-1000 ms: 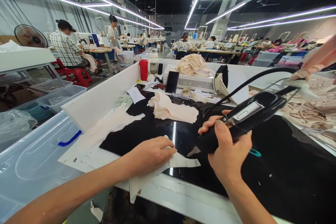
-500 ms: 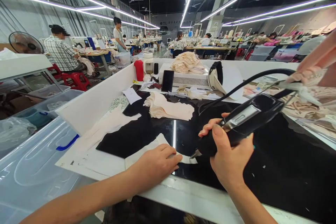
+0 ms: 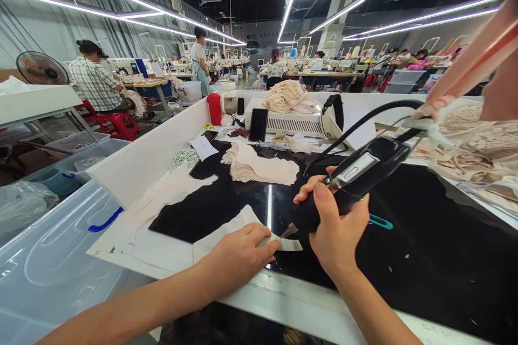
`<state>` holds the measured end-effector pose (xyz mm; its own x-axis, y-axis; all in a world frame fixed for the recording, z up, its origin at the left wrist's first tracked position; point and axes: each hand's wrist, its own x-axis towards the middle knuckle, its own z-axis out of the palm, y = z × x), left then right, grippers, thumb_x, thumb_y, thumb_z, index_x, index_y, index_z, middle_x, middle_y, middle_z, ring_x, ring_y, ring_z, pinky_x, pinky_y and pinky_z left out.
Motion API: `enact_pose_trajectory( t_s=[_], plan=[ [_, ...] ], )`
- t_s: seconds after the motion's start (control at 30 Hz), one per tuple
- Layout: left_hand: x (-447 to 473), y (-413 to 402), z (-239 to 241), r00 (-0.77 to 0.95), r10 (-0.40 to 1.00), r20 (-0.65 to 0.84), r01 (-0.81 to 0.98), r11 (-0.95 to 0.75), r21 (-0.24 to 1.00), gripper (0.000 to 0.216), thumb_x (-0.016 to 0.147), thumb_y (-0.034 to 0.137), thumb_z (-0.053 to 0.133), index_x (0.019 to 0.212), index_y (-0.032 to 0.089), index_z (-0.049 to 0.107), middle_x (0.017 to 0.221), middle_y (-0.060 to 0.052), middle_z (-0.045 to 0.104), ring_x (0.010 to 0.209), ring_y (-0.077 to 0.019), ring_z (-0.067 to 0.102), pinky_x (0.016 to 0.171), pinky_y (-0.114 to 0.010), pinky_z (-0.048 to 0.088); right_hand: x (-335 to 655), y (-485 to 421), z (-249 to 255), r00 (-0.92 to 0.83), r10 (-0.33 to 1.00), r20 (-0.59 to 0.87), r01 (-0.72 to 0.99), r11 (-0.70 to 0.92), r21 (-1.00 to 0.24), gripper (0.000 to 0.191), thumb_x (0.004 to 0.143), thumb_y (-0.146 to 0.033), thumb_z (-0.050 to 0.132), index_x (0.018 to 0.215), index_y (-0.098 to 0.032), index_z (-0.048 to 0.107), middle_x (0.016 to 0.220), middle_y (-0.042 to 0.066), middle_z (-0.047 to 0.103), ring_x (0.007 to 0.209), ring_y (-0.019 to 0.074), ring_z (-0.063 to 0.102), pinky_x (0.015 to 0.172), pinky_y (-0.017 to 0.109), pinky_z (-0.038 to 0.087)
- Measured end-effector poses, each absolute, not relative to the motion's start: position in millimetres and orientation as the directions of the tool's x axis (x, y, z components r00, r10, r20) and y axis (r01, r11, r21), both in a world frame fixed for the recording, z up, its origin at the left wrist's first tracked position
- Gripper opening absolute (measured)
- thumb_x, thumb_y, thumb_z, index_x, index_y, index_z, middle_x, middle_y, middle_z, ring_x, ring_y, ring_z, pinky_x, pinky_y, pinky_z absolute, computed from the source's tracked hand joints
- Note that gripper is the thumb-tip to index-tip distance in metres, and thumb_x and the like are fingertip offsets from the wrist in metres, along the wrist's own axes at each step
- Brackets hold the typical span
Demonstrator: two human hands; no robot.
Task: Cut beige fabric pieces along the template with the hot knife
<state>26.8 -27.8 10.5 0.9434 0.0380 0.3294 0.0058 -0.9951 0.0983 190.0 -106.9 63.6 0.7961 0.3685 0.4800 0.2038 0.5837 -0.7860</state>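
My left hand rests on a cream fabric piece at the table's near edge, its fingers together and bent, holding the fabric down. A narrow end of that fabric sticks out past the fingertips to the right. My right hand is wrapped around a black corded handheld power tool with a silver plate on its side. Its pointed metal tip is at the fabric strip, close to my left fingertips. Whether the tip touches the fabric, I cannot tell.
A stack of cut fabric pieces lies on the black work surface. A teal loop-shaped object is right of my hand. Behind stand a phone, a red container and a white vented box. Beige material is heaped at right.
My right hand and the power tool have moved left, bringing the tip nearer my left fingers. The teal object now shows. My left hand has hardly moved. A standing person behind has shifted right.
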Motion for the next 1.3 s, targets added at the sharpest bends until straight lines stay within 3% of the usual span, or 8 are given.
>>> enact_pose_trajectory(
  t_s=[0.3, 0.73, 1.3],
  plan=[
    [26.8, -28.4, 11.5, 0.947, 0.065, 0.314, 0.021, -0.989, 0.143, 0.022, 0.103, 0.020, 0.054, 0.124, 0.017, 0.063, 0.116, -0.012, 0.063, 0.109, -0.0256, 0.064, 0.092, -0.037, 0.061, 186.9, -101.9, 59.4, 0.783, 0.408, 0.470, 0.196, 0.555, -0.809, 0.031, 0.085, -0.037, 0.080, 0.101, -0.026, 0.055, 0.080, -0.006, 0.066, 0.064, 0.0120, 0.063, 0.064, 0.030, 0.056],
    [25.4, -26.6, 11.1, 0.924, 0.101, 0.370, 0.024, -0.978, 0.206, 0.025, 0.101, 0.023, 0.061, 0.125, 0.018, 0.067, 0.116, -0.013, 0.059, 0.107, -0.0256, 0.062, 0.093, -0.037, 0.060, 184.5, -91.1, 59.1, 0.763, 0.412, 0.499, 0.199, 0.585, -0.787, 0.033, 0.087, -0.035, 0.078, 0.109, -0.026, 0.056, 0.078, -0.007, 0.067, 0.061, 0.0119, 0.062, 0.062, 0.030, 0.055],
    [29.3, -27.6, -1.4, 0.914, 0.130, 0.384, 0.055, -0.978, 0.201, 0.025, 0.097, 0.027, 0.069, 0.121, 0.023, 0.068, 0.117, -0.012, 0.061, 0.109, -0.0264, 0.062, 0.092, -0.037, 0.060, 183.4, -84.0, 56.1, 0.804, 0.424, 0.418, 0.145, 0.541, -0.828, 0.037, 0.085, -0.037, 0.080, 0.112, -0.025, 0.058, 0.078, -0.006, 0.067, 0.064, 0.0126, 0.063, 0.066, 0.031, 0.056]
  ],
)
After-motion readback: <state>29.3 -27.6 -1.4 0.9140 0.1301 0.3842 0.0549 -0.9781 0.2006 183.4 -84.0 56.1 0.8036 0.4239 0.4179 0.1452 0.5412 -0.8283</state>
